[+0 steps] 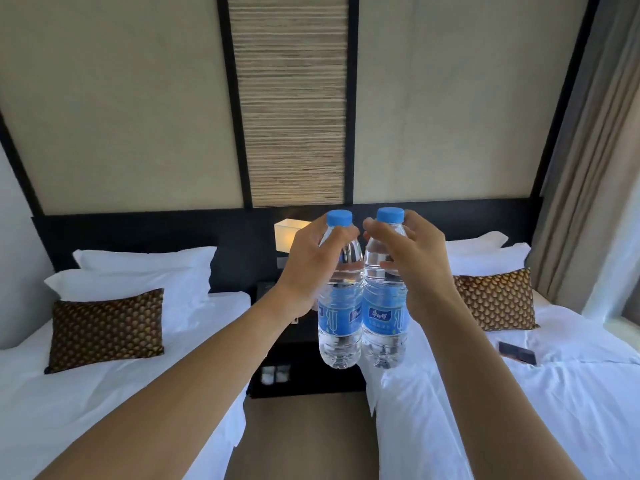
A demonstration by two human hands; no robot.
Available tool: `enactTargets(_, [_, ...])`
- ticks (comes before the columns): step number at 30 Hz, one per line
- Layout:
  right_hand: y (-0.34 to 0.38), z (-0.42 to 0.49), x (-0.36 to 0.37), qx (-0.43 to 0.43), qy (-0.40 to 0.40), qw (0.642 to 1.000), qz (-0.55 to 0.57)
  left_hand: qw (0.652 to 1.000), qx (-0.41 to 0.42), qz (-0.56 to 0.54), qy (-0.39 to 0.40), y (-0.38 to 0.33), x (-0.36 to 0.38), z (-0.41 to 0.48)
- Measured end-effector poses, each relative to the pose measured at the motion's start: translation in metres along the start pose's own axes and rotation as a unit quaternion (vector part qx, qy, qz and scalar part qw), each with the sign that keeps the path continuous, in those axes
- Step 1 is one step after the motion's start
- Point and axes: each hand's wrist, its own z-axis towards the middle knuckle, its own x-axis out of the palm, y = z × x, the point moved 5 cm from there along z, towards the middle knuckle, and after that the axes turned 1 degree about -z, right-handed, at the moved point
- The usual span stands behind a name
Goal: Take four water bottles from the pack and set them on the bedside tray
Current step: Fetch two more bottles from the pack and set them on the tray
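1. Left hand (313, 261) – fingers (341, 233) wrapped round the shoulder of a bottle (339, 320), just under its blue cap. Firm wrap, bottle hangs upright below the fingers, clear of any surface.
2. Right hand (405, 258) – fingers (375, 228) closed round the neck and shoulder of a second bottle (384, 323), cap showing just above the thumb. It too hangs upright in the air.
3. The two bottles hang side by side between the hands, labels touching or nearly so; I cannot tell which.
4. Below and beyond the fingertips, between the two beds (519, 393), stands a dark nightstand (304, 348). On its lower front part sits what looks like a dark tray (311, 389), with two small pale items (275, 374) on it – too blurred to name.
5. No bottle stands on the tray or nightstand as far as can be seen; the held bottles hide part of it.
6. The pack is not in view.
7. Judgement: two of four bottles are in hand, none yet set down. This reads as the carry of the first pair, though a hidden earlier pair cannot be ruled out.
8. Left to do, by that reading: lower both onto the tray, let go, fetch two more from the pack, set those down likewise.
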Motion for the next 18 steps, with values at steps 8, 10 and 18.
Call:
enactTargets(8, [-0.117, 0.237, 0.034, 0.005, 0.020, 1.000, 0.011, 0.998, 0.010, 0.048, -0.029, 0.114, -0.028, 0.236])
enactTargets(10, [-0.155, 0.287, 0.046, 0.010, 0.030, 0.999, 0.009, 0.998, 0.001, 0.049, -0.035, 0.152, -0.039, 0.289])
enactTargets(18, [-0.376, 0.466, 0.088, 0.042, -0.004, 0.999, -0.004, 0.998, -0.015, 0.064, -0.006, 0.375, -0.076, 0.483])
